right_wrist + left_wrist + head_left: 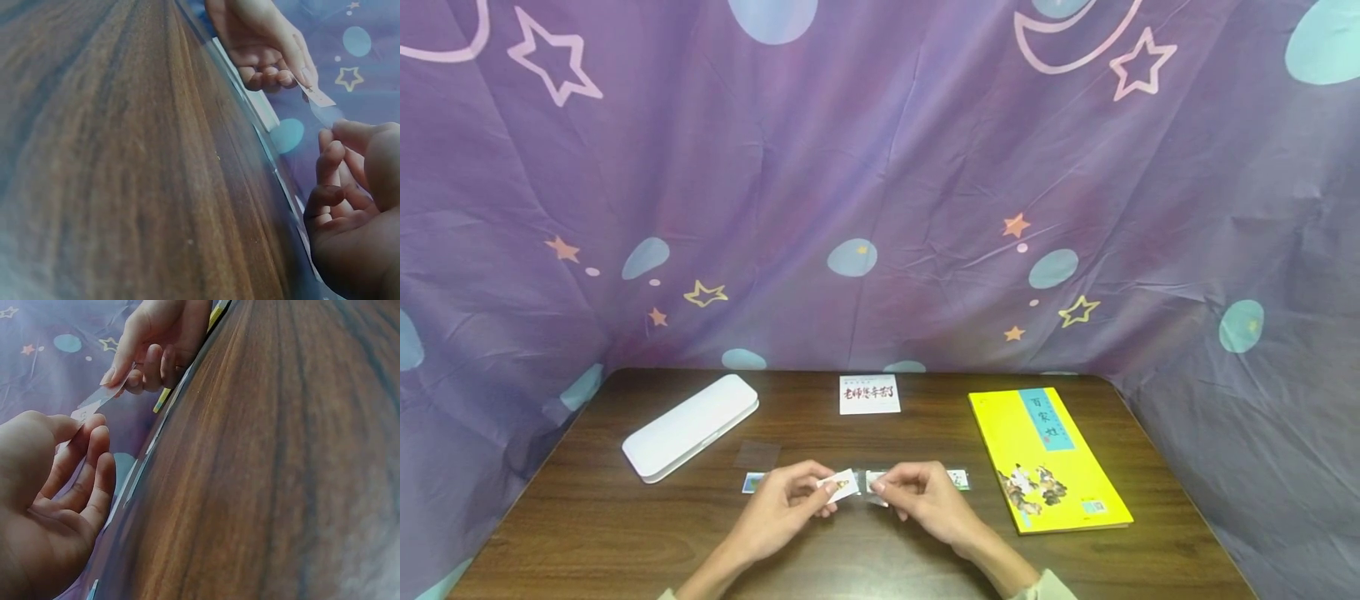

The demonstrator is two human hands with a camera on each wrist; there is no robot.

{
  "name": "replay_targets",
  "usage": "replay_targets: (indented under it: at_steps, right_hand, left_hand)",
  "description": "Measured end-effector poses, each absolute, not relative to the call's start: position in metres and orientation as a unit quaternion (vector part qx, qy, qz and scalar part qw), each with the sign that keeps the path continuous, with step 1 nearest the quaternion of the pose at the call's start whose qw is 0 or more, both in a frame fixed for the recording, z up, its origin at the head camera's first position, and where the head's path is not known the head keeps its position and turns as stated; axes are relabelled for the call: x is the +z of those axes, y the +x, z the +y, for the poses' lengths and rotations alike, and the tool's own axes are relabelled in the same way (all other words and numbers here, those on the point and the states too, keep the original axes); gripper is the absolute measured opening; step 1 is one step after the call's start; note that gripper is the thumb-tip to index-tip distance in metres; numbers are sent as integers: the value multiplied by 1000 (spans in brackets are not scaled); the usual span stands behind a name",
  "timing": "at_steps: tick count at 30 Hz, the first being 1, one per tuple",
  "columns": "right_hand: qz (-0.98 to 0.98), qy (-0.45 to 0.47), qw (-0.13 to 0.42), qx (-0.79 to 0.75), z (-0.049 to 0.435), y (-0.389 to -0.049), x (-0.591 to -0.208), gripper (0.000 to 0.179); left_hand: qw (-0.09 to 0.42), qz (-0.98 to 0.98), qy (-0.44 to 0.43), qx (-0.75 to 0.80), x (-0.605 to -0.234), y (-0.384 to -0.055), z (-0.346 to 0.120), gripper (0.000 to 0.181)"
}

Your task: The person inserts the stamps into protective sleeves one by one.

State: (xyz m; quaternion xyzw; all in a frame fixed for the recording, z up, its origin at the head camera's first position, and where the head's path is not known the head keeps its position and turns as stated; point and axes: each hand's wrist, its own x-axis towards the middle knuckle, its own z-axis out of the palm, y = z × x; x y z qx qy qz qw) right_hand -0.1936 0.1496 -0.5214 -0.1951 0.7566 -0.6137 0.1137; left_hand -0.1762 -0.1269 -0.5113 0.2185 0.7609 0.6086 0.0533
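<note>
My left hand (790, 500) pinches a small white card (844, 483) with a little brownish-yellow picture on it, thumb on top. Facing it, my right hand (925, 498) grips a small clear plastic piece (326, 115) between thumb and forefinger. In both wrist views the card and the clear plastic meet or overlap between the two sets of fingertips, raised above the table. Behind the hands lie small printed cards: a blue-green one (752, 482) pokes out by the left hand, and a white-and-green one (959, 479) by the right.
A thin transparent sheet (758, 455) lies on the wooden table (587, 533), left of the hands. Further left is a white case (692, 427). A white square card (869, 395) with red writing sits at the back, and a yellow book (1048, 458) at the right. A purple curtain (880, 167) hangs behind.
</note>
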Motion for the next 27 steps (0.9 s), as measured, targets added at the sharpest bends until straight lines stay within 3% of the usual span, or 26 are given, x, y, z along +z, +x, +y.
replay_targets:
  at_steps: [16,27]
  right_hand:
    - [751,-184,124,-622,149,-193,-520,24]
    - [749,-192,135,-619,146,-191,-518,16]
  left_hand:
    - [56,770,214,598,-510,-175,-127,22]
    - [58,780,221,583,-512,-174,-126,22]
